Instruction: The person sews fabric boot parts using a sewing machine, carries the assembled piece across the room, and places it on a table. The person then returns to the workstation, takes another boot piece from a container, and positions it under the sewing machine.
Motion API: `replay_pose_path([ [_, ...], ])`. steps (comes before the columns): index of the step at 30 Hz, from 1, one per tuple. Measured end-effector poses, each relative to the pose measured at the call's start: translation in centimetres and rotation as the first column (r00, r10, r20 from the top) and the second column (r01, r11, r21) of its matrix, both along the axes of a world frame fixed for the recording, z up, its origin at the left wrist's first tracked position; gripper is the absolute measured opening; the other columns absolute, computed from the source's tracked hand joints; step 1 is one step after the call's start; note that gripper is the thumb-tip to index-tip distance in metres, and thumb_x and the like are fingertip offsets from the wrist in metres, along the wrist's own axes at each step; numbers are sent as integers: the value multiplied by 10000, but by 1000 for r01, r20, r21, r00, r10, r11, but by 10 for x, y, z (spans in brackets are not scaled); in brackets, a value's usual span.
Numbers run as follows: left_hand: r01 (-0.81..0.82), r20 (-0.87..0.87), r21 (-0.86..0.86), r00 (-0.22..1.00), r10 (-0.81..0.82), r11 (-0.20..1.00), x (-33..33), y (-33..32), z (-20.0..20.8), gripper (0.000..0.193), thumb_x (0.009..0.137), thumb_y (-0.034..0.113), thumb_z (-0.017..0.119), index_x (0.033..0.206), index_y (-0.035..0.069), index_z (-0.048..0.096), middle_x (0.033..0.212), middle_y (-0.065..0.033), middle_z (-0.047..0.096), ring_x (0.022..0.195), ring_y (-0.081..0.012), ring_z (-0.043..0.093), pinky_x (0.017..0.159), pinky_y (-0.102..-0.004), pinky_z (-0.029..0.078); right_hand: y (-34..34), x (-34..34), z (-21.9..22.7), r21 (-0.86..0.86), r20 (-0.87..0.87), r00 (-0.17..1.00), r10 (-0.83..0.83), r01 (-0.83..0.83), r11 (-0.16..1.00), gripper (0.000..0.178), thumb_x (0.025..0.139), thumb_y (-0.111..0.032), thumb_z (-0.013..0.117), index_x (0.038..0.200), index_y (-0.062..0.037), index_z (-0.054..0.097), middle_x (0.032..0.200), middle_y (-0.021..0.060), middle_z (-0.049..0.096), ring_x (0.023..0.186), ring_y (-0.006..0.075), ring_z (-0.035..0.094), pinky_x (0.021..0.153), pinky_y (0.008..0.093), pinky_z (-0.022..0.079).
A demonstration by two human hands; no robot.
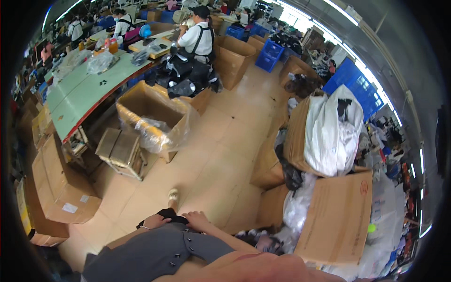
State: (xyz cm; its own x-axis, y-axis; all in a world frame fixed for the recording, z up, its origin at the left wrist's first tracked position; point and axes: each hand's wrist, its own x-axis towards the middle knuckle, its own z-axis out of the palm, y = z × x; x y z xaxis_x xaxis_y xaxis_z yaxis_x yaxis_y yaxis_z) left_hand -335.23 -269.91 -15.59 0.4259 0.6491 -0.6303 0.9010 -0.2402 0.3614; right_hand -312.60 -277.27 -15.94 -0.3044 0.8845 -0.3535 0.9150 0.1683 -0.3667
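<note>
At my waist, just beyond the grey buttoned garment (pixel 164 242) I wear, a piece of black cloth (pixel 170 215) spans the gap between my two hands. My left hand (pixel 155 221), with a thin band at its wrist, closes on the left part of this cloth. The fingers of my right hand (pixel 197 221) bend over the cloth's right edge. The undersides of both hands are hidden, and so is most of the cloth. Past the cloth, one light-coloured shoe (pixel 174 194) shows on the tiled floor.
Left are a green table (pixel 70 101), a small stool (pixel 120 149), cartons (pixel 63 183) and a plastic-lined box (pixel 155 113). Ahead, a person (pixel 201 37) works beside a black heap (pixel 183 73). Right, a carton (pixel 336 216) and a white sack (pixel 331 134) border the aisle (pixel 211 155).
</note>
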Motion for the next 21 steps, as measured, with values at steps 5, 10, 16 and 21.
replay_pose_path([
  [5, 194, 334, 58, 921, -202, 979, 112, 149, -114, 648, 880, 640, 415, 931, 71, 721, 955, -184, 678, 922, -350, 645, 843, -451, 485, 94, 115, -80, -207, -452, 842, -292, 220, 953, 533, 805, -178, 618, 1306, -75, 466, 1135, 212, 608, 1004, 369, 607, 830, 427, 487],
  [10, 368, 198, 25, 909, -366, 929, 290, 271, -51, 661, 885, 640, 416, 976, 51, 699, 959, -183, 678, 964, -360, 629, 850, -449, 472, 182, 251, -27, -288, -391, 804, -447, 354, 890, 579, 791, -233, 642, 1312, -67, 450, 1182, 228, 584, 1045, 389, 587, 829, 440, 477],
  [16, 401, 244, -185, 903, -353, 897, 424, 403, -2, 652, 901, 582, 420, 982, -7, 687, 980, -227, 664, 949, -376, 626, 845, -429, 467, 297, 366, 39, -276, -147, 720, -679, 629, 727, 556, 783, -259, 641, 1286, -94, 473, 1186, 230, 544, 1083, 367, 559, 923, 429, 444],
  [21, 325, 273, -181, 923, -270, 928, 557, 495, -65, 652, 902, 595, 413, 1010, 13, 685, 991, -231, 662, 938, -373, 627, 843, -433, 469, 376, 545, -143, 157, -159, 908, -388, 411, 898, 456, 791, -267, 601, 1221, -129, 539, 1181, 155, 537, 1067, 346, 552, 876, 412, 467],
])
